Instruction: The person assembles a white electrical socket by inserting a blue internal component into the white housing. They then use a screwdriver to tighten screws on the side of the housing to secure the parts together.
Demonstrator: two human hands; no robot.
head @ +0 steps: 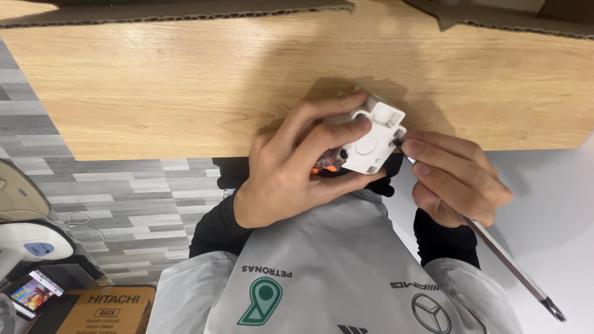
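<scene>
My left hand (296, 168) grips a small white plastic housing (370, 137) with a round boss on its face and orange and clear parts showing underneath. It is held over the near edge of a wooden table (154, 86). My right hand (453, 176) holds a thin dark metal rod-like tool (507, 263) whose tip touches the right corner of the housing. The tool's long end slants away toward the lower right. The fingers hide most of the housing's left side.
Cardboard flaps (185, 12) lie along the far edge of the table. At the lower left stand a white device (31, 241), a phone with a lit screen (34, 292) and a brown cardboard box (105, 309). Grey plank flooring (124, 198) is at the left.
</scene>
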